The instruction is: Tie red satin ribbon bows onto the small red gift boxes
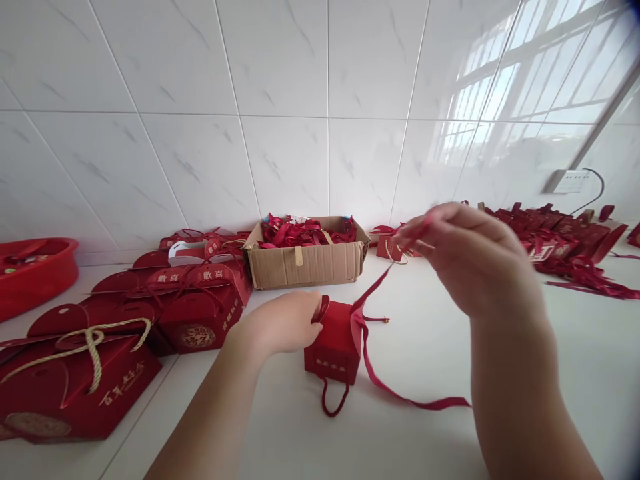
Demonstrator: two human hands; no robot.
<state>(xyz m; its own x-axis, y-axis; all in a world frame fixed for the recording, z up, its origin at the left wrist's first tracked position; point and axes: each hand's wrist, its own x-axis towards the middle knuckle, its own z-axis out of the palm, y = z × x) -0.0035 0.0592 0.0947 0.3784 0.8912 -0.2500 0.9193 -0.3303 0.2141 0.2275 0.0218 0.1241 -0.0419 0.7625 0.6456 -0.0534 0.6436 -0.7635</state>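
Observation:
A small red gift box (333, 350) with pale lettering on its front stands on the white countertop. At its left side, my left hand (290, 321) is closed on the upper edge and flap; some fingertips are hidden behind it. From the box's right side runs a dark red ribbon (371, 288), its upper end pulled taut to my right hand (467, 250). The fingers of that raised hand are pinched on this end and blurred by motion. The ribbon's other tail curls over the counter to the right. A twisted red cord handle (335, 408) hangs loose in front of the box.
Behind, a cardboard box (307, 267) holds a heap of red ribbons. Larger red gift boxes (115, 373) with cord bows crowd the left, near a red basin (50, 263). More small red boxes (575, 233) and loose ribbons (580, 270) lie right, below a wall socket (567, 181).

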